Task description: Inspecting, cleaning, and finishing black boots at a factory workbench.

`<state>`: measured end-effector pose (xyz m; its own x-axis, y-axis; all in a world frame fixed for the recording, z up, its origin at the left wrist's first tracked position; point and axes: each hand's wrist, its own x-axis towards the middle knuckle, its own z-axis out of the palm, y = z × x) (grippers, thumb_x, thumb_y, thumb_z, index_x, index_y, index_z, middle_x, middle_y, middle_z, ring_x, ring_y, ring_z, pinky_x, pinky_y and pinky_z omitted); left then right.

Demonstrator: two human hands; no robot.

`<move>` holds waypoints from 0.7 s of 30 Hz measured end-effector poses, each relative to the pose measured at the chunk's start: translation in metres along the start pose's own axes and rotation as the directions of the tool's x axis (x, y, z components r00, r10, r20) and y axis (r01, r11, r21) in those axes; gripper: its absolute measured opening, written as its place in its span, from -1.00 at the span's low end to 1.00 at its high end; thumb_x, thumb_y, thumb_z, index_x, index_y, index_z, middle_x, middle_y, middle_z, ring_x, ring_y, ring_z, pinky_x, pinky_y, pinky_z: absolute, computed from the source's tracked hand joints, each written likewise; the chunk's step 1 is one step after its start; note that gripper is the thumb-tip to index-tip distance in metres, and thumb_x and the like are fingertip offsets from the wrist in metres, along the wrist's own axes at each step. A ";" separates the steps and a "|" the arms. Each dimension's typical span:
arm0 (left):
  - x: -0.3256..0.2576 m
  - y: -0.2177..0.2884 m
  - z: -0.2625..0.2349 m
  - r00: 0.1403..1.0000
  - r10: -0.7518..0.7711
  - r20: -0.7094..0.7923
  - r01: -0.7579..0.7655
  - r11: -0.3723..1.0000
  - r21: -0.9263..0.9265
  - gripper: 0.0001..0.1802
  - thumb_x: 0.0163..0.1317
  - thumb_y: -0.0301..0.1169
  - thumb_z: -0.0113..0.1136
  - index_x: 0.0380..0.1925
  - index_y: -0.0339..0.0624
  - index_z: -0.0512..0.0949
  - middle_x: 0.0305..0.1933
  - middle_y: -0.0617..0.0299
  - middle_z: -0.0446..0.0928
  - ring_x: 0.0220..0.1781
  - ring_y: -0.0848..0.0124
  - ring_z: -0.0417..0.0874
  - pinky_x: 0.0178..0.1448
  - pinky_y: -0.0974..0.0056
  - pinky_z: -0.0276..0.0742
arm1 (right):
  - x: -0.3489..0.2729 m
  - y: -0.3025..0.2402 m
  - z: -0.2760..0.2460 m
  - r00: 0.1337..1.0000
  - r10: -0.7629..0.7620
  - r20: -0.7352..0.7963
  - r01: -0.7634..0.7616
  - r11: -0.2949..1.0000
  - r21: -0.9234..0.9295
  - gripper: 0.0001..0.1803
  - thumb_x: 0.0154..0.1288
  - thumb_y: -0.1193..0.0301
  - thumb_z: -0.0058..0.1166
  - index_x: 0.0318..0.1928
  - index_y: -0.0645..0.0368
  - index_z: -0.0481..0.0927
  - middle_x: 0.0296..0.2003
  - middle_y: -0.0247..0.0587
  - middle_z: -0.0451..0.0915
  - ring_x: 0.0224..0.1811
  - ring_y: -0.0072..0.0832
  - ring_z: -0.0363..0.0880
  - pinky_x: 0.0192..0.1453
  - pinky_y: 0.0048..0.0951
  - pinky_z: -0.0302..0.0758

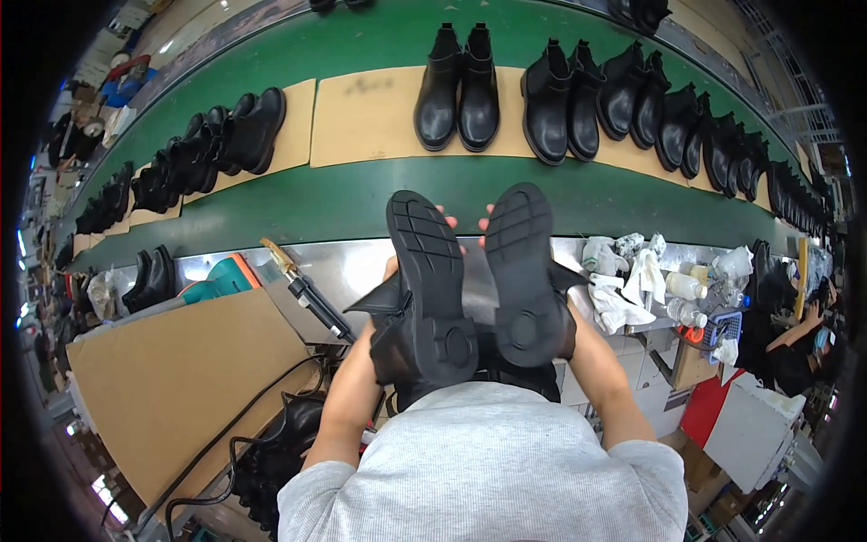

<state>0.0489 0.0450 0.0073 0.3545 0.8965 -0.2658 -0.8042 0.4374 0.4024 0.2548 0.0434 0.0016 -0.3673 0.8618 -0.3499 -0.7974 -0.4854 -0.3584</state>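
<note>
A pair of black ankle boots is held up in front of my chest, soles facing me and toes pointing away. My left hand (448, 219) is closed around the left boot (428, 280); only its fingertips and a bit of its side show past the sole. My right hand (485, 222) grips the right boot (523, 271) likewise, with most of the hand hidden behind it. Both soles have grooved treads and a round mark on the heel. The boot shafts hang down toward my forearms, and a gap separates the two soles.
Beyond the metal ledge (334, 262) runs a green conveyor belt (361, 194) with black boots (456, 95) on cardboard sheets (361, 117). A corded hand tool (312, 298) and a large cardboard sheet (190, 375) lie left. White cloths (621, 298) and bottles (686, 298) sit right, with a co-worker (804, 334) beyond.
</note>
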 end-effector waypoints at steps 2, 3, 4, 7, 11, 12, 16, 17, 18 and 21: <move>0.000 -0.003 0.015 1.000 0.014 0.002 -0.014 0.999 0.039 -0.56 0.28 -0.23 0.07 0.09 -0.20 0.35 -0.06 0.08 0.49 -0.19 0.21 0.61 -0.13 0.22 0.61 | -0.001 0.006 -0.011 0.974 -0.053 0.219 0.034 0.995 0.092 -0.50 0.42 0.21 -0.21 0.27 0.17 0.21 0.05 -0.04 0.45 -0.04 -0.27 0.55 0.05 -0.31 0.51; -0.001 -0.005 0.019 1.000 0.029 -0.003 -0.029 0.999 0.044 -0.56 0.28 -0.23 0.07 0.09 -0.20 0.35 -0.06 0.08 0.49 -0.19 0.21 0.61 -0.13 0.22 0.61 | -0.004 0.010 -0.001 0.972 -0.044 0.231 0.022 0.995 0.093 -0.50 0.42 0.21 -0.21 0.27 0.17 0.21 0.05 -0.04 0.45 -0.04 -0.27 0.55 0.05 -0.31 0.51; -0.003 -0.007 0.022 1.000 -0.005 -0.031 0.005 1.000 -0.008 -0.57 0.28 -0.23 0.06 0.07 -0.20 0.36 -0.08 0.08 0.50 -0.21 0.21 0.61 -0.14 0.22 0.61 | -0.010 0.013 0.010 0.962 -0.076 0.262 0.037 0.988 0.153 -0.50 0.42 0.21 -0.21 0.27 0.18 0.20 0.04 -0.03 0.45 -0.04 -0.27 0.55 0.08 -0.30 0.49; -0.005 -0.009 0.020 0.995 -0.037 -0.098 0.030 0.997 -0.067 -0.56 0.26 -0.24 0.11 0.06 -0.22 0.36 -0.07 0.08 0.50 -0.28 0.24 0.63 -0.18 0.25 0.63 | -0.016 0.005 0.019 0.955 -0.093 0.283 0.059 0.990 0.127 -0.44 0.37 0.19 -0.11 0.26 0.22 0.19 0.02 -0.01 0.46 -0.07 -0.25 0.56 0.10 -0.29 0.46; 0.002 0.035 -0.005 0.973 -0.170 -0.155 0.226 0.838 0.496 -0.50 0.20 -0.19 0.20 0.02 -0.30 0.40 -0.15 0.08 0.57 -0.18 0.34 0.63 -0.15 0.32 0.57 | -0.027 -0.043 0.005 0.974 0.129 -0.187 -0.208 0.837 -0.506 -0.51 0.25 0.19 0.10 0.00 0.37 0.47 -0.26 -0.10 0.60 -0.23 -0.37 0.62 -0.17 -0.43 0.56; 0.008 0.038 -0.008 0.969 -0.142 -0.200 0.238 0.744 0.624 -0.45 0.15 -0.14 0.23 0.01 -0.31 0.41 -0.20 0.07 0.58 -0.21 0.33 0.63 -0.18 0.34 0.56 | -0.024 -0.047 0.005 0.958 0.082 -0.275 -0.244 0.737 -0.630 -0.46 0.17 0.14 0.16 -0.04 0.38 0.50 -0.29 -0.10 0.61 -0.25 -0.37 0.62 -0.18 -0.43 0.55; 0.039 0.022 -0.074 0.958 0.166 -0.235 0.254 -0.104 0.962 -0.25 -0.02 0.01 0.30 0.02 -0.37 0.39 -0.31 0.00 0.59 -0.28 0.19 0.64 -0.15 0.27 0.55 | 0.017 -0.036 -0.041 0.902 -0.207 -0.378 -0.371 0.074 -0.926 -0.31 -0.17 -0.01 0.32 -0.21 0.41 0.58 -0.33 -0.02 0.63 -0.33 -0.35 0.63 -0.22 -0.40 0.53; 0.044 0.013 -0.044 0.882 -0.001 -0.471 0.469 -0.071 0.880 -0.08 -0.12 0.08 0.32 0.12 -0.41 0.32 -0.12 -0.17 0.53 -0.11 0.02 0.58 0.02 0.17 0.48 | 0.017 -0.033 -0.058 0.871 -0.320 -0.372 -0.366 0.081 -0.927 -0.30 -0.23 -0.03 0.33 -0.26 0.41 0.60 -0.35 0.00 0.64 -0.36 -0.34 0.63 -0.23 -0.39 0.52; 0.038 0.006 -0.054 0.957 0.100 -0.271 0.288 -0.271 0.918 -0.06 -0.11 0.07 0.32 0.16 -0.40 0.28 0.00 -0.22 0.43 -0.02 -0.02 0.51 0.10 0.13 0.42 | 0.016 -0.030 -0.059 0.857 -0.297 -0.421 -0.396 0.144 -0.907 -0.33 -0.22 -0.02 0.33 -0.29 0.40 0.61 -0.38 -0.01 0.64 -0.38 -0.35 0.63 -0.24 -0.40 0.52; 0.016 -0.001 0.008 0.943 -0.092 0.320 -0.331 -0.377 0.865 0.05 -0.20 -0.13 0.45 0.28 -0.32 0.15 0.26 -0.18 0.20 0.26 -0.02 0.26 0.25 0.07 0.27 | -0.014 -0.047 -0.070 0.816 -0.199 -0.543 -0.416 0.452 -0.790 -0.47 -0.17 0.12 0.37 -0.43 0.43 0.62 -0.41 -0.09 0.65 -0.44 -0.53 0.58 -0.33 -0.44 0.50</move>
<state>0.0594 0.0597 0.0093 0.5613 0.8276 -0.0075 0.5987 -0.3997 0.6941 0.3310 0.0439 -0.0370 0.1186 0.7195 -0.6843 0.1705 -0.6937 -0.6998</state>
